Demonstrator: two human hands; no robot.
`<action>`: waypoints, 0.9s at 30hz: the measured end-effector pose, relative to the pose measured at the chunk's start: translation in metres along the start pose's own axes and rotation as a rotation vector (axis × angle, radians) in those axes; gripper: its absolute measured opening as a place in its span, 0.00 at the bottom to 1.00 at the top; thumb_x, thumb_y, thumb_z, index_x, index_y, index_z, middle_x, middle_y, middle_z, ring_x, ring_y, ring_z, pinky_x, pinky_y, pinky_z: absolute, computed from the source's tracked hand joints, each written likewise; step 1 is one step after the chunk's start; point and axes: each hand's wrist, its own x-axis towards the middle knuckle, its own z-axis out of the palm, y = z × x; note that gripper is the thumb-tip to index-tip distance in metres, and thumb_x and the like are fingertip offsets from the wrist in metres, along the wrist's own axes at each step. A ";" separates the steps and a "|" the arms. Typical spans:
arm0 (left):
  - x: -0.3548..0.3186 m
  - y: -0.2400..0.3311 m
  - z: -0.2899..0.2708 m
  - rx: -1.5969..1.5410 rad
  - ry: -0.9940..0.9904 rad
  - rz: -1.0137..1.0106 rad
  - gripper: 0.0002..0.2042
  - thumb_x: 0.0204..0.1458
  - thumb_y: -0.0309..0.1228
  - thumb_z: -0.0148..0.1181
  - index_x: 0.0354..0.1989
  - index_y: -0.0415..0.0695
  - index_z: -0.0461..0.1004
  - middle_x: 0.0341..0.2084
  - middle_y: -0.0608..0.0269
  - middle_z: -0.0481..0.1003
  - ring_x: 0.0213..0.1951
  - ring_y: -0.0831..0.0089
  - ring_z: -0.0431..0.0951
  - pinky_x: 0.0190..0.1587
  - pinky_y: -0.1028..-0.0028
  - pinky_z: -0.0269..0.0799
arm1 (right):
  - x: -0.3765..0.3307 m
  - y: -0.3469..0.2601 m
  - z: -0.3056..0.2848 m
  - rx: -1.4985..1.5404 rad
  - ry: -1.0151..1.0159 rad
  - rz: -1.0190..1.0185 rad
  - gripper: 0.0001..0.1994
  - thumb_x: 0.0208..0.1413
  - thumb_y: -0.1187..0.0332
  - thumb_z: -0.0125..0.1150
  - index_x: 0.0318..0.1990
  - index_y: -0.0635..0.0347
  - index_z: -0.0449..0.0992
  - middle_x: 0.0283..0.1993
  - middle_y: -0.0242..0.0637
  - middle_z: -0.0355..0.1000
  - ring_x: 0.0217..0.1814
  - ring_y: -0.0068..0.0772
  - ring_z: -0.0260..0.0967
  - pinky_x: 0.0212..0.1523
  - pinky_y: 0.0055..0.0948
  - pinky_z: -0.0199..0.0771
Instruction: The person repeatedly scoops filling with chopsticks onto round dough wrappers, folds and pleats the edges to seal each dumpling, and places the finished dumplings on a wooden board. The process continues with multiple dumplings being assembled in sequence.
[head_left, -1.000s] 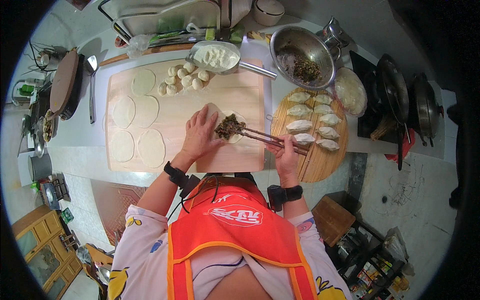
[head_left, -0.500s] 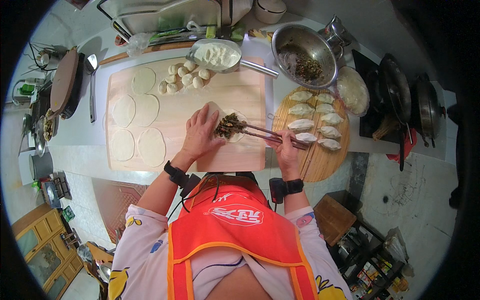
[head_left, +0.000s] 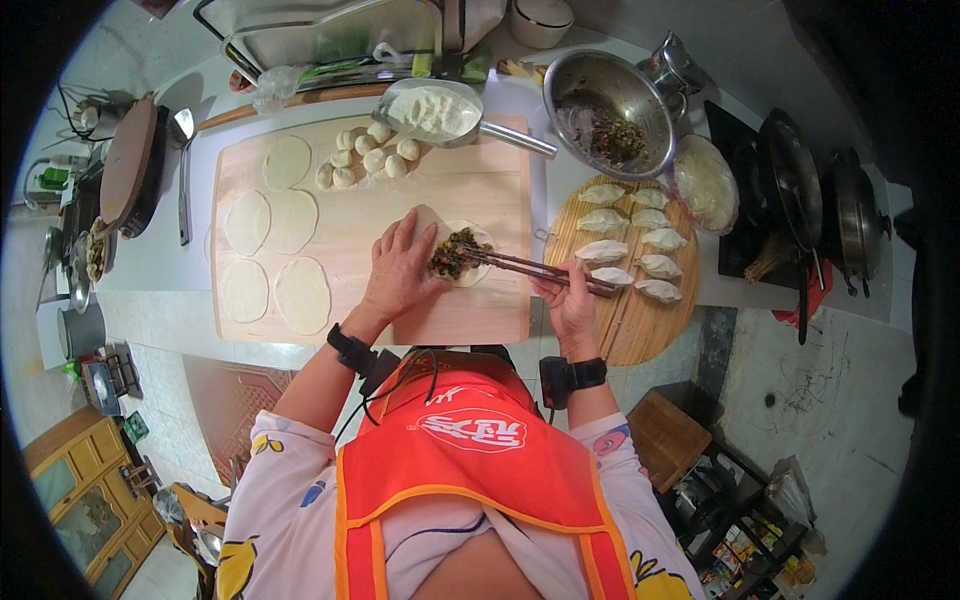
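My right hand (head_left: pixel 568 305) is closed around a pair of brown chopsticks (head_left: pixel 535 268), whose tips reach into a heap of dark green and brown chopped filling (head_left: pixel 457 254). The filling lies on a round dough wrapper (head_left: pixel 484 240) near the right side of the wooden board (head_left: pixel 370 215). Against the wrapper's left side rests my left hand (head_left: pixel 402 265), its fingers stretched out and its thumb by the filling. Whether it touches the wrapper's edge is hard to make out. Several flat dough rounds (head_left: pixel 303 296) lie on the board's left part.
Filled dumplings (head_left: pixel 602 249) sit in two rows on a round bamboo board (head_left: pixel 640 335) at right. Behind it stands a steel bowl (head_left: pixel 655 100) with filling. Dough pieces (head_left: pixel 374 160) and a flour scoop (head_left: pixel 432 110) lie at the board's back. Pans (head_left: pixel 790 170) stand far right.
The chopsticks have come closer together and their tips have shifted slightly within the filling, which looks a little rearranged. My left hand has stayed in place.
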 end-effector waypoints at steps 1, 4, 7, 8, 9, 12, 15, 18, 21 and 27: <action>0.000 0.000 0.000 -0.004 -0.003 -0.003 0.45 0.34 0.46 0.74 0.66 0.50 0.63 0.69 0.47 0.52 0.67 0.46 0.53 0.66 0.53 0.50 | -0.001 -0.002 0.001 0.037 -0.019 -0.003 0.15 0.67 0.54 0.50 0.40 0.58 0.70 0.37 0.46 0.78 0.35 0.42 0.80 0.38 0.37 0.83; 0.000 0.000 0.002 0.016 -0.011 -0.011 0.45 0.34 0.46 0.74 0.66 0.49 0.64 0.69 0.47 0.52 0.67 0.46 0.54 0.66 0.52 0.51 | -0.001 -0.018 0.002 0.137 0.017 0.003 0.15 0.68 0.54 0.50 0.40 0.58 0.71 0.38 0.45 0.78 0.37 0.42 0.80 0.41 0.39 0.83; -0.001 -0.003 0.004 0.008 0.029 0.025 0.45 0.34 0.46 0.74 0.66 0.48 0.64 0.69 0.46 0.52 0.67 0.46 0.54 0.66 0.51 0.51 | 0.003 -0.053 0.001 0.116 0.032 -0.144 0.16 0.67 0.54 0.50 0.40 0.57 0.73 0.39 0.42 0.78 0.39 0.40 0.79 0.44 0.36 0.81; -0.002 -0.005 0.004 0.008 0.011 0.013 0.45 0.34 0.46 0.74 0.66 0.48 0.64 0.69 0.46 0.52 0.67 0.46 0.54 0.66 0.51 0.51 | 0.005 -0.069 0.000 0.102 0.035 -0.215 0.15 0.68 0.54 0.50 0.40 0.57 0.73 0.39 0.42 0.78 0.40 0.39 0.79 0.44 0.36 0.80; -0.003 -0.007 0.003 -0.001 0.017 0.027 0.45 0.33 0.45 0.74 0.66 0.48 0.63 0.69 0.45 0.52 0.67 0.45 0.54 0.66 0.51 0.51 | 0.008 -0.089 -0.002 0.104 0.017 -0.257 0.15 0.68 0.54 0.49 0.41 0.57 0.72 0.39 0.43 0.78 0.40 0.40 0.78 0.45 0.37 0.79; 0.000 -0.005 0.007 -0.008 0.016 0.035 0.46 0.33 0.44 0.74 0.66 0.48 0.63 0.69 0.45 0.52 0.67 0.46 0.53 0.66 0.51 0.50 | 0.028 -0.144 -0.003 -0.011 0.103 -0.496 0.17 0.68 0.55 0.49 0.43 0.62 0.71 0.41 0.44 0.77 0.43 0.40 0.78 0.45 0.37 0.79; 0.001 -0.002 0.005 -0.002 0.009 0.008 0.46 0.33 0.43 0.74 0.66 0.48 0.62 0.69 0.45 0.52 0.67 0.46 0.53 0.66 0.51 0.50 | 0.060 -0.171 0.003 -0.270 0.238 -0.664 0.16 0.67 0.58 0.53 0.44 0.65 0.73 0.40 0.42 0.78 0.42 0.35 0.78 0.44 0.33 0.77; -0.001 0.000 0.003 0.009 -0.006 -0.001 0.46 0.33 0.42 0.74 0.66 0.48 0.63 0.69 0.45 0.52 0.67 0.45 0.53 0.66 0.51 0.50 | 0.085 -0.172 0.008 -0.556 0.278 -0.701 0.14 0.65 0.63 0.57 0.44 0.69 0.76 0.40 0.39 0.78 0.41 0.27 0.76 0.43 0.27 0.75; 0.000 -0.001 0.004 0.017 0.006 0.002 0.46 0.32 0.42 0.74 0.66 0.48 0.63 0.69 0.45 0.53 0.67 0.45 0.54 0.66 0.51 0.51 | 0.089 -0.174 0.007 -0.683 0.372 -0.710 0.14 0.65 0.63 0.56 0.44 0.69 0.75 0.40 0.40 0.78 0.42 0.29 0.77 0.43 0.28 0.76; 0.001 -0.010 0.009 0.019 0.035 0.061 0.46 0.34 0.46 0.73 0.66 0.47 0.62 0.68 0.42 0.53 0.66 0.43 0.55 0.66 0.50 0.52 | 0.049 -0.148 0.012 -0.377 0.083 -0.554 0.19 0.69 0.54 0.46 0.47 0.64 0.71 0.40 0.41 0.76 0.40 0.36 0.77 0.44 0.32 0.78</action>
